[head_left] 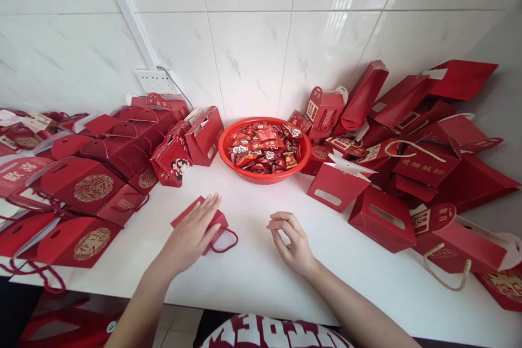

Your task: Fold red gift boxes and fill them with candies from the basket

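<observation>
My left hand (pixel 194 235) lies with fingers outstretched across the top of a small red gift box (pixel 217 219), touching it and covering much of it. A dark red cord handle (pixel 233 246) loops out from the box's right side onto the table. To the right, my right hand (pixel 292 243) is held at the tabletop with loosely curled fingers, and nothing shows in it. Beyond both hands stands a round red plastic basket (pixel 265 178) heaped with red-wrapped sweets (pixel 267 147).
Red gift boxes (pixel 92 190) crowd the left of the white table (pixel 244 283). More red boxes and bags (pixel 383 217), some with rope handles, are piled on the right. A power strip (pixel 157 81) is on the tiled wall (pixel 253 54) behind.
</observation>
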{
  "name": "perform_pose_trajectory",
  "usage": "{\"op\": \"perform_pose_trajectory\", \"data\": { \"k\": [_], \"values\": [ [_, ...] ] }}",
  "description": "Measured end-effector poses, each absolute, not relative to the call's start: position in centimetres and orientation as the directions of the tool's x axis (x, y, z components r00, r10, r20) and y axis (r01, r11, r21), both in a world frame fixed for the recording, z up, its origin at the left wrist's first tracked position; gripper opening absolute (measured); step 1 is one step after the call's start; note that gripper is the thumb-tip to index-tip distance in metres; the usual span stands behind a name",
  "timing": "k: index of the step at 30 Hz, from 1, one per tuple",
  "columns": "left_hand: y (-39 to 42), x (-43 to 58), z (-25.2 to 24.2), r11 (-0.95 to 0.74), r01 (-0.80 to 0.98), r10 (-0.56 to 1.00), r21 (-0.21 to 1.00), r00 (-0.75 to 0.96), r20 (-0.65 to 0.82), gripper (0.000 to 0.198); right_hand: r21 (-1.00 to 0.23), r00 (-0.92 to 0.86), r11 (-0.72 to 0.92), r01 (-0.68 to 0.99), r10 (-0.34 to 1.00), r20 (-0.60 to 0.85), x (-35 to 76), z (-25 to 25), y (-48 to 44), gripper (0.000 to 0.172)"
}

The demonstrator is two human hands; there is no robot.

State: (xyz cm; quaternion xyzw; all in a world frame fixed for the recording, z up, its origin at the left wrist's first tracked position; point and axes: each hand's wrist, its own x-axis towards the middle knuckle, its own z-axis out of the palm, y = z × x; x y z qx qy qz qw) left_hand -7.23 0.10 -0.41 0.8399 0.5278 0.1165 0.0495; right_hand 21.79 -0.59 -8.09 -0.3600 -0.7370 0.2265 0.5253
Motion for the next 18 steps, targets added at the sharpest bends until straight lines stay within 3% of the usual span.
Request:
{"op": "perform_pose_trajectory", "data": {
  "k": [5,8,12,18],
  "values": [
    [-0.5,-12.0,-1.1,-0.21,0.941,0.955,0.265,0.139,0.261,0.051,-0.72,-0.2,0.614,0.323,0.788,0.582,22.5,-8.0,-0.7,0.022],
    [-1.4,-13.1,-1.6,-0.178,0.961,0.942,0.214,0.103,0.318,0.046,-0.727,-0.207,0.603,0.328,0.797,0.567,22.7,-8.1,-0.7,0.022],
    [-2.6,-13.7,-1.2,-0.016,0.995,0.965,0.103,-0.011,0.26,0.047,-0.743,-0.21,0.582,0.33,0.813,0.544,22.7,-8.2,-0.5,0.021],
    [-2.4,-16.0,-0.6,-0.023,0.985,0.97,0.17,-0.02,0.244,0.053,-0.749,-0.244,0.562,0.352,0.827,0.507,22.8,-8.1,-0.6,0.02]
  ]
}}
